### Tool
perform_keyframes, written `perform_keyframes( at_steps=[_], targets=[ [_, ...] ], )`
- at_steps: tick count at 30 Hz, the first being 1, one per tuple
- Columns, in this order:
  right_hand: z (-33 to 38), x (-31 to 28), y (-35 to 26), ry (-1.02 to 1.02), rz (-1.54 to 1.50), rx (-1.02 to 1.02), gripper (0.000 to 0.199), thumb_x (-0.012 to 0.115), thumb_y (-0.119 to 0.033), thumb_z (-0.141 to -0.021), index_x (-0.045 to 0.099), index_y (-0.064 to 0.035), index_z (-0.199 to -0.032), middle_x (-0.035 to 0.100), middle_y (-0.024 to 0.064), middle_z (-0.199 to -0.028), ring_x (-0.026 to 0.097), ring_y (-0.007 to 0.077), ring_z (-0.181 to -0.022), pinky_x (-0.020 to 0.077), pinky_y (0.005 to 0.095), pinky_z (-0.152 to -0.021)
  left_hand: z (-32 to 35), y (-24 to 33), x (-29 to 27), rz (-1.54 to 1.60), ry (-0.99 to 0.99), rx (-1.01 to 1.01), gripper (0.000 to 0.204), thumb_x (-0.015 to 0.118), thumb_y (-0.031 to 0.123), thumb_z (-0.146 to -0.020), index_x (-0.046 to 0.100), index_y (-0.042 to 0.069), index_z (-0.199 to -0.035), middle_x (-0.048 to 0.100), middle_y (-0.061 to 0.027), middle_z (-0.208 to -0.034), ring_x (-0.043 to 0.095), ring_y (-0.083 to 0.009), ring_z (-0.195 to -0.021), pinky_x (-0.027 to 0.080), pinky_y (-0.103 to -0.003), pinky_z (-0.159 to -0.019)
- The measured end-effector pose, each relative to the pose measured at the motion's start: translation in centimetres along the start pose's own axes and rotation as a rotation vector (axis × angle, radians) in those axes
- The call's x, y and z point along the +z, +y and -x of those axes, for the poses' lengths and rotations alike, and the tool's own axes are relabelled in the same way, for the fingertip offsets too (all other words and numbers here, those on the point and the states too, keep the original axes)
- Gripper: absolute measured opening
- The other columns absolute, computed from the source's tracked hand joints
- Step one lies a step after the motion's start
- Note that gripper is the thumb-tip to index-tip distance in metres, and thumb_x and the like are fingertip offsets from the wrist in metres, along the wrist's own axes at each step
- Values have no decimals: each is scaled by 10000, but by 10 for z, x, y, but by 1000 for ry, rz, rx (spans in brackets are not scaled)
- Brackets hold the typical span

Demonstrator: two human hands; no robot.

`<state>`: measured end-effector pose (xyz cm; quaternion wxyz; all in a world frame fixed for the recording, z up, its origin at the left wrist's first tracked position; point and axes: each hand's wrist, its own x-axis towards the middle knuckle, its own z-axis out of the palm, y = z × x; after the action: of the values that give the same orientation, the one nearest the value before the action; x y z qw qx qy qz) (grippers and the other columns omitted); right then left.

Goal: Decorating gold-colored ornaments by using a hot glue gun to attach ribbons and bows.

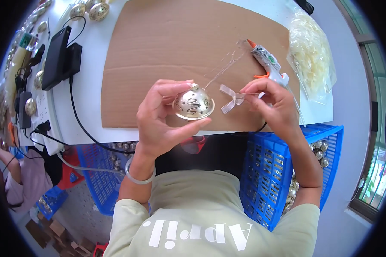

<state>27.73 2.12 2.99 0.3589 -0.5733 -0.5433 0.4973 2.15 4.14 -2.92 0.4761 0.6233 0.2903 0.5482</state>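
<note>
My left hand grips a shiny pale-gold ball ornament with dark printed marks, thumb below and fingers on top. To its right, my right hand pinches a small bow of sheer whitish ribbon between thumb and fingers. The ribbon's loops point toward the ornament, with a gap between the two. Beyond my right hand lies a white glue gun with an orange nozzle and trigger. Thin strands of glue stretch from the nozzle area toward the ornament's top.
A brown cardboard sheet covers the white table. At right lies a plastic bag of pale ribbon bows. A black device, cables and a power strip are at left. Blue crates of ornaments stand below; another person sits far left.
</note>
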Motion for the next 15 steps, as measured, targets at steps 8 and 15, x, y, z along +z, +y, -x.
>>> perform_keyframes(
  at_steps=[8, 15],
  targets=[
    [5, 32, -19, 44, 1060, -607, 373, 644, 111, -751, 616, -40, -1091, 587, 120, -1102, 590, 295, -926, 491, 373, -794, 3, -3, -10, -29, 22, 6, 612, 885, 6, -657, 569, -17, -1181, 598, -140, -1158, 640, -163, -1001, 601, -261, -798],
    [-15, 31, -20, -87, 883, -372, 210, 678, 1, -820, 619, -26, -1020, 574, 120, -1013, 583, 282, -914, 482, 365, -784, 4, -3, -12, -47, 22, 24, 588, 889, 20, -656, 576, -11, -1153, 617, -133, -1122, 654, -153, -954, 594, -248, -775]
  ],
)
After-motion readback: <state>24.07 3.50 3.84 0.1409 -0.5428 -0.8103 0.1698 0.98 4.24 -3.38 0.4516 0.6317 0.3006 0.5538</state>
